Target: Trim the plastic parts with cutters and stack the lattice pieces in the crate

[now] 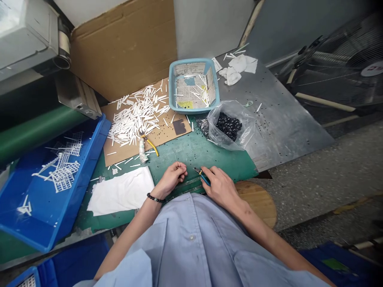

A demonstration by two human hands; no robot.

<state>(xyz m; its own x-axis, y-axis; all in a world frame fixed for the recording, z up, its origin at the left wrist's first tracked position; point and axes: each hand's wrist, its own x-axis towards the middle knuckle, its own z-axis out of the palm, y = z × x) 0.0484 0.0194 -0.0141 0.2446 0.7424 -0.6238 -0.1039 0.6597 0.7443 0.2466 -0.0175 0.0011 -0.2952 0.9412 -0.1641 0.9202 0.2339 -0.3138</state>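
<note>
In the head view my right hand (220, 185) is wrapped round a pair of blue-handled nippers (205, 178), their metal jaws pointing up and left. My left hand (174, 175), with a dark bead bracelet above the wrist, is closed in a pinch just left of the jaws. Whatever it may hold is too small to make out. Both hands are over the front edge of the green mat (179, 153). Beyond the right hand lies a clear plastic bag (248, 119) of small shiny black pieces (229, 126). A second pair of nippers (152, 144), yellow-handled with one grip wrapped in white, rests further left.
White sticks (136, 115) are heaped on cardboard (121, 153). A light-blue basket (218, 89) holds more sticks. On the left are a white cloth (121, 191) and a blue tray (18, 211) with white plastic grids (64, 171). A fan (344, 67) stands at right.
</note>
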